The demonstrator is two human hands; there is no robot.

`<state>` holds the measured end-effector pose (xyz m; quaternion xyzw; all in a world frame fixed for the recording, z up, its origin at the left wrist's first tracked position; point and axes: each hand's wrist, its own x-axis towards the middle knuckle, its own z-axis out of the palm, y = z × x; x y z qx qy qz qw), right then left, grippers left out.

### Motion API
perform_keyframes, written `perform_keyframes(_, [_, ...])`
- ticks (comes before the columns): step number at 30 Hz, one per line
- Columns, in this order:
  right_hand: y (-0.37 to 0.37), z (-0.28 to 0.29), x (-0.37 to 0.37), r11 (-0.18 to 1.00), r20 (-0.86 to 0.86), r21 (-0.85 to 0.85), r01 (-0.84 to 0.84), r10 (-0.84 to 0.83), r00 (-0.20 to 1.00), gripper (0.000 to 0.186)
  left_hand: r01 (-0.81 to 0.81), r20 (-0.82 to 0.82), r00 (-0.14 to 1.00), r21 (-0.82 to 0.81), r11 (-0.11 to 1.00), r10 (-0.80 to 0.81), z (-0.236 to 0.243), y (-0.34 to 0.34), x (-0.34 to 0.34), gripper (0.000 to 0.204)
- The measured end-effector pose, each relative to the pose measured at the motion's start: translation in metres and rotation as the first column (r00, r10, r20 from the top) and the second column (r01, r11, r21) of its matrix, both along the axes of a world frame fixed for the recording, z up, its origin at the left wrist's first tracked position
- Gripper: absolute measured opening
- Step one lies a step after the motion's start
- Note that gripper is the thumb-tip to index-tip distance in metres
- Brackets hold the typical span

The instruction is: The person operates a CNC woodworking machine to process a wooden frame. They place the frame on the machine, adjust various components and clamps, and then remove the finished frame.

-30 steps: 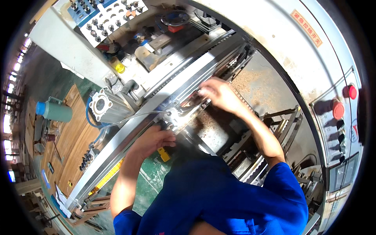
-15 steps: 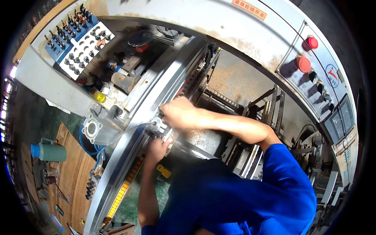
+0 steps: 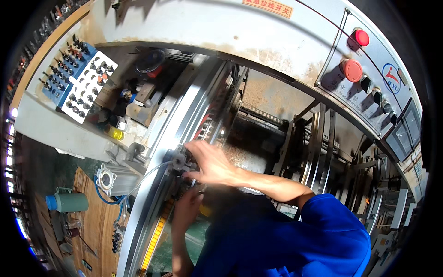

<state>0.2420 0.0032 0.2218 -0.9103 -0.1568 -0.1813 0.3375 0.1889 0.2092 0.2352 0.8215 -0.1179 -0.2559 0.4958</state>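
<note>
My right hand is open beside a round pale metal fitting on the machine's long rail. Its thumb and fingers are spread apart on the fitting's near side; whether they touch it I cannot tell. A thin clear hose runs to the fitting from the left. Just below, my left hand is close to the rail with its fingers curled. What they hold, if anything, is hidden. Beneath that hand, a yellow ribbed strip follows the rail.
A metal cylinder block stands left of the rail. Farther left, a green bottle lies on a wooden board. A rack of tool bits is at upper left. Red buttons sit on the control panel at upper right.
My right hand has gone from closed on the rail to open, with thumb and fingers apart. My left hand has drawn back slightly and its fingers have curled. The whole view has shifted.
</note>
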Motion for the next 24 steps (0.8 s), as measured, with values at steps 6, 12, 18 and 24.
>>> perform_keyframes(6, [-0.050,0.001,0.033,0.987,-0.171,0.092,0.133,-0.116,0.978,0.079,-0.170,0.315,0.936,0.015,0.985,0.157,0.039,-0.013,0.009,0.011])
perform_keyframes(12, [-0.107,0.000,0.068,0.934,-0.348,0.151,0.323,-0.255,0.902,0.078,-0.201,0.743,0.661,0.038,0.979,0.107,0.092,-0.068,0.091,0.010])
perform_keyframes(18, [-0.143,-0.008,0.100,0.931,-0.332,0.178,0.319,-0.249,0.910,0.084,-0.295,0.748,0.664,0.226,0.928,0.029,0.060,-0.109,0.216,0.032])
perform_keyframes(24, [-0.167,0.031,0.112,0.870,-0.537,0.319,0.376,-0.161,0.828,0.062,-0.096,0.412,0.910,0.325,0.941,-0.050,0.054,-0.167,0.228,0.041])
